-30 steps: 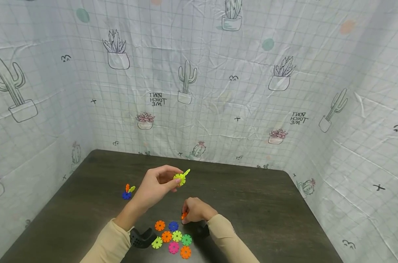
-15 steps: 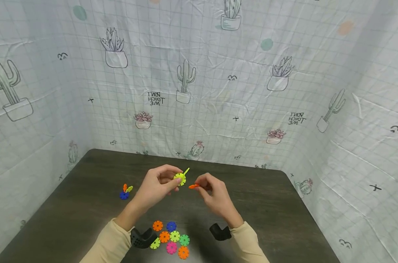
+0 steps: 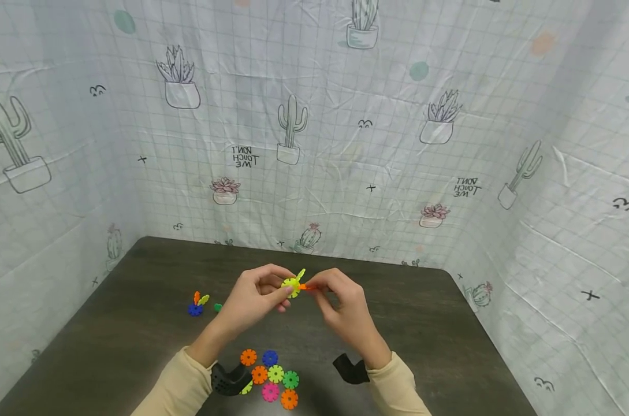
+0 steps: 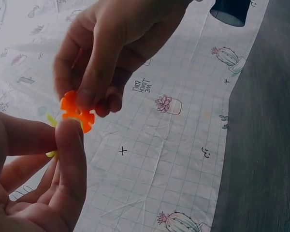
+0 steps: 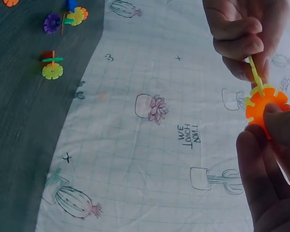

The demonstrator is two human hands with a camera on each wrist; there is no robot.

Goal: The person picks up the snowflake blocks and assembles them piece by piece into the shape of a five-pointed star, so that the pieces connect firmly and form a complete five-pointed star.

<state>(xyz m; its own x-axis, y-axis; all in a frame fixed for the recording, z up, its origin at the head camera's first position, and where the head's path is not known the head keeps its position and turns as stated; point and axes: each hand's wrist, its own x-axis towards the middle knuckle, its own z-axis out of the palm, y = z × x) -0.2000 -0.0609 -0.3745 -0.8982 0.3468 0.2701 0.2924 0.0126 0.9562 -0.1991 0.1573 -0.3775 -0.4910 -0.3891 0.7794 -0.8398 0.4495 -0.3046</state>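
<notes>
My left hand (image 3: pixel 254 297) pinches a yellow notched plastic disc (image 3: pixel 289 284) between thumb and fingers. A second yellow disc (image 3: pixel 301 275) stands out at an angle from its upper edge. From the right, my right hand (image 3: pixel 345 303) pinches an orange notched disc (image 3: pixel 304 286). Its edge meets the yellow disc's right edge. In the left wrist view the orange disc (image 4: pixel 69 103) faces the camera and only bits of yellow show. In the right wrist view the orange disc (image 5: pixel 253 112) overlaps the yellow disc (image 5: pixel 255 75). Whether their slots interlock I cannot tell.
Loose notched discs lie near the front, among them a blue one (image 3: pixel 270 358), a pink one (image 3: pixel 270 392) and a green one (image 3: pixel 290 379). Joined discs with a blue base (image 3: pixel 195 310) stand at left. More joined discs (image 5: pixel 52 71) appear in the right wrist view.
My right hand has picked the orange disc off the table and carried it up to the yellow discs. My left hand has shifted slightly right, and a green piece now shows beside its wrist.
</notes>
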